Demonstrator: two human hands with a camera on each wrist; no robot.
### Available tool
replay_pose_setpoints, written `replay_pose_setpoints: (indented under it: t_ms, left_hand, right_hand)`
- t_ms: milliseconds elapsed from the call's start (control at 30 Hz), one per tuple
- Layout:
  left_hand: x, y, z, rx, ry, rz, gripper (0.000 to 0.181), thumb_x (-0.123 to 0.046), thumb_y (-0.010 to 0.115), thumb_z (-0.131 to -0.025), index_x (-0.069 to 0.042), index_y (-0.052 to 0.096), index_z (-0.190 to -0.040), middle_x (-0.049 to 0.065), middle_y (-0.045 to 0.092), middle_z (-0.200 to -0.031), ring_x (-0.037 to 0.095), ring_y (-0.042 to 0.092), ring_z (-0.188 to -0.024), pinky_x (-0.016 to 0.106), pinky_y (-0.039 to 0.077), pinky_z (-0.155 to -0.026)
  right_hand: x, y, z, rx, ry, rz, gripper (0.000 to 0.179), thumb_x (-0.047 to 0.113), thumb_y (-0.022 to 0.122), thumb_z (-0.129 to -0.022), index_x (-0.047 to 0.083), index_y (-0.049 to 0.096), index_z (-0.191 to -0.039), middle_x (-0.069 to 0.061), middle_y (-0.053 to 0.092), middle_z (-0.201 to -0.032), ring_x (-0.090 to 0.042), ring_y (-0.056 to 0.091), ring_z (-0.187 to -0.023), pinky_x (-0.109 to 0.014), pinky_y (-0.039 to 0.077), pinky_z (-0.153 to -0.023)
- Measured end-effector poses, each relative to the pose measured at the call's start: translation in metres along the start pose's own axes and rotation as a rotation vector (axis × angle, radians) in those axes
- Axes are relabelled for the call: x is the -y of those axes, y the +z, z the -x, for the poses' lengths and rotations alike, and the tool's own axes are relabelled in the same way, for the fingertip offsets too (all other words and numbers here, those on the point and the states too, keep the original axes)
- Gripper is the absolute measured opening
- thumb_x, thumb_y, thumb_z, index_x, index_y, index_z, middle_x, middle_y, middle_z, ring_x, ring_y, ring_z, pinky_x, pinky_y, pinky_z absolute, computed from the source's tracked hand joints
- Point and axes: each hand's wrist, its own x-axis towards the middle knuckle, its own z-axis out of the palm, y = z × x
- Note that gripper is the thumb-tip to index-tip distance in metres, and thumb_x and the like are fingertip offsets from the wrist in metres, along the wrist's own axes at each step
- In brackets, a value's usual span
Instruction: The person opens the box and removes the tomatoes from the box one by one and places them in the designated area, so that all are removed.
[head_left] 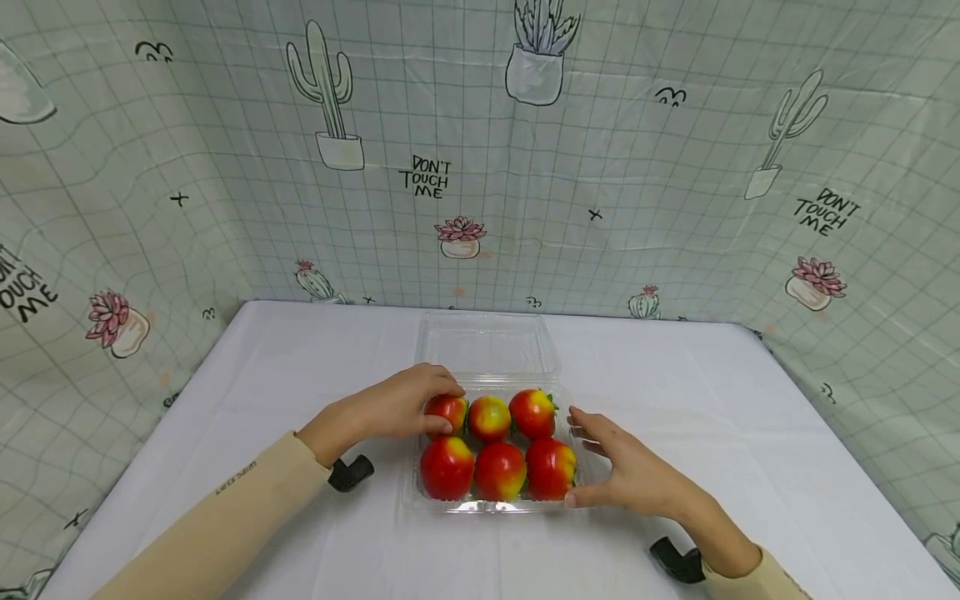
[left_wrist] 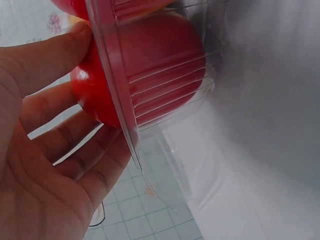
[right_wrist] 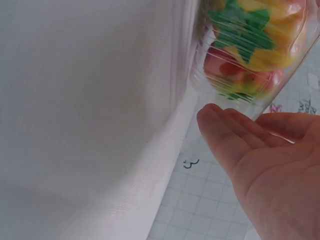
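Observation:
A clear plastic clamshell box [head_left: 480,506] lies on the white table with its lid folded back. Inside sit two rows of glossy red-and-yellow fruits, some with green star-shaped leaves showing. My left hand [head_left: 420,402] curls its thumb and fingers round the far-left fruit [head_left: 448,410], reaching over the box's left rim. In the left wrist view, that hand [left_wrist: 55,130] has its thumb and fingertips on a red fruit [left_wrist: 95,85]. Beside the box's right wall is my right hand [head_left: 633,467], fingers extended and holding nothing. A leafy fruit [right_wrist: 245,30] shows through the plastic above its fingertips in the right wrist view.
The transparent lid [head_left: 487,343] lies flat behind the box, toward the far edge of the white-covered table [head_left: 660,375]. A cactus-print cloth [head_left: 510,167] hangs at the back and both sides. Black wrist-worn devices [head_left: 351,473] sit below both wrists.

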Motion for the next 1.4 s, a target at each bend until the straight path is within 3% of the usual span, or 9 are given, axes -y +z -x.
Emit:
replay_pose_setpoints:
  t_ms: [833, 1400]
  left_hand:
    - [-0.009, -0.011, 0.011, -0.078, 0.016, -0.028, 0.038, -0.02, 0.072, -0.086, -0.007, 0.064, -0.12, 0.006, 0.058, -0.12, 0.023, 0.05, -0.114, 0.038, 0.047, -0.097]
    - [0.0, -0.008, 0.024, -0.224, 0.042, 0.19, 0.039, -0.012, 0.073, -0.084, -0.007, 0.061, -0.121, 0.0, 0.057, -0.119, 0.015, 0.054, -0.105, 0.029, 0.051, -0.089]
  right_hand:
    - [0.001, -0.001, 0.001, 0.007, 0.004, 0.002, 0.107, 0.051, 0.08, -0.071, 0.008, 0.024, -0.151, -0.01, 0.037, -0.147, -0.032, 0.046, -0.127, -0.049, 0.041, -0.101]
    - [0.001, -0.001, 0.002, 0.011, 0.01, 0.013, 0.106, 0.053, 0.078, -0.073, 0.007, 0.023, -0.151, -0.011, 0.038, -0.147, -0.036, 0.047, -0.126, -0.052, 0.041, -0.101]
